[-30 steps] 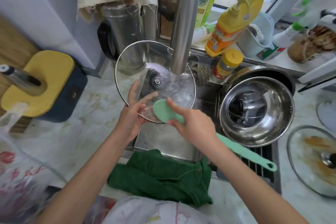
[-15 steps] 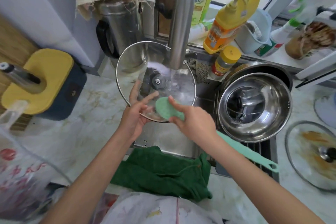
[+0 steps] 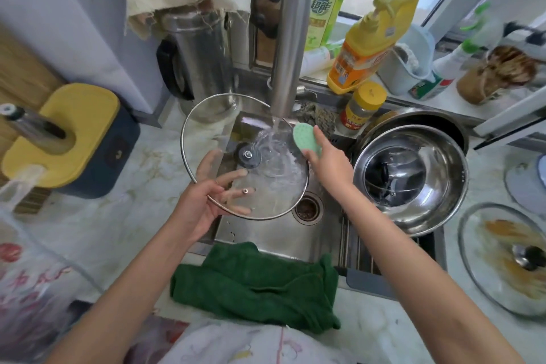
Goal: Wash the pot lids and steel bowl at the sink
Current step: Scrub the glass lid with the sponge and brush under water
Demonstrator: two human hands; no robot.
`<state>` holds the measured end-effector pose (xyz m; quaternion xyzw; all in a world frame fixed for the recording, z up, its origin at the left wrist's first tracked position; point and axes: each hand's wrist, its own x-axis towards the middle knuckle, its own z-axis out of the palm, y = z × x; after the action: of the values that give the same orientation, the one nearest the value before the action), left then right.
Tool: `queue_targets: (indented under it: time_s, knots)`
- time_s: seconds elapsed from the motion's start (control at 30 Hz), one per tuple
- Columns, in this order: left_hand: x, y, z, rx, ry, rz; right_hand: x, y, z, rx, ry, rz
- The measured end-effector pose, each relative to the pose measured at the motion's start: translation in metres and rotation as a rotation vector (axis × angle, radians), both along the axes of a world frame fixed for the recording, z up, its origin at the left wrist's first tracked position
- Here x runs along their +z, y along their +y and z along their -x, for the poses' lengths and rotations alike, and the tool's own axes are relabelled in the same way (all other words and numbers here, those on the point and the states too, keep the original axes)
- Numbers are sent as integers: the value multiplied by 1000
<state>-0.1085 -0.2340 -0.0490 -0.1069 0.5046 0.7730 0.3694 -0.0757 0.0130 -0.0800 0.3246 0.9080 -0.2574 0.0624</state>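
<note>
Rinsing glass pot lid (image 3: 260, 177) at centre frame, under the tap (image 3: 288, 38) stream, over the sink (image 3: 266, 239). Left hand (image 3: 201, 201) grips its lower-left rim. Right hand (image 3: 331, 168) clasps the green sponge brush (image 3: 305, 139) at the lid's right rim; contact unclear. Steel bowl (image 3: 443, 186) sits just right of that hand. Soiled glass lid (image 3: 502, 260) lies lower right on the marble counter (image 3: 369, 328).

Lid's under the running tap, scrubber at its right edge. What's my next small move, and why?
Probably sweep the green oval scrubber in the right hand leftward across the round glass pot lid, toward its centre. Tap water lands there, the scrubber sits only at the right rim, and the left hand has a grip on the lower-left rim.
</note>
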Motion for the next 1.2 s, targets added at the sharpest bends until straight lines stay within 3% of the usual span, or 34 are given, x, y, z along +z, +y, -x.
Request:
queue_targets:
  time_s: [0.03, 0.1, 0.2, 0.33, 0.43, 0.53, 0.63, 0.7, 0.8, 0.9, 0.97, 1.03, 1.1, 1.2]
  knots:
    - [1, -4, -2, 9, -27, 1, -4, 0, 3, -103, 76, 127]
    - [-1, -12, -2, 22, -56, -36, -10, -1, 4, -322, 198, 571]
    - [-4, -16, -1, 42, -99, -54, -17, -6, -10, -430, 170, 1225]
    - [-1, -24, 2, -136, -102, -19, -28, -16, -28, -443, 157, 1590]
    - [-11, -21, 19, -36, 11, 309, -17, -27, -51, -480, 263, 1612]
    - [-24, -3, 51, 97, 438, 699, -8, -31, -70, -525, 378, 1608]
    - [-39, 33, 69, -341, 1041, 1290, -3, -31, -78, -548, 429, 1557]
    - [-47, 66, 69, -510, 1092, 1451, 1, -32, -78, -591, 484, 1544]
    - [-59, 103, 52, -664, 1195, 1437, -2, -30, -75, -691, 550, 1525]
    - [-60, 98, 25, -1017, 1465, 1108, -8, -22, -74, -764, 563, 1505]
    - [-57, 81, 26, -1136, 1562, 1004, -12, -16, -79, -801, 577, 1537]
    - [-61, 72, 42, -1089, 1592, 1176, -15, -15, -83, -828, 590, 1562]
    - [-60, 82, 61, -944, 1502, 1376, -20, -19, -87, -846, 589, 1581]
    - [-58, 120, 61, -791, 1383, 1401, -26, -24, -84, -905, 608, 1627]
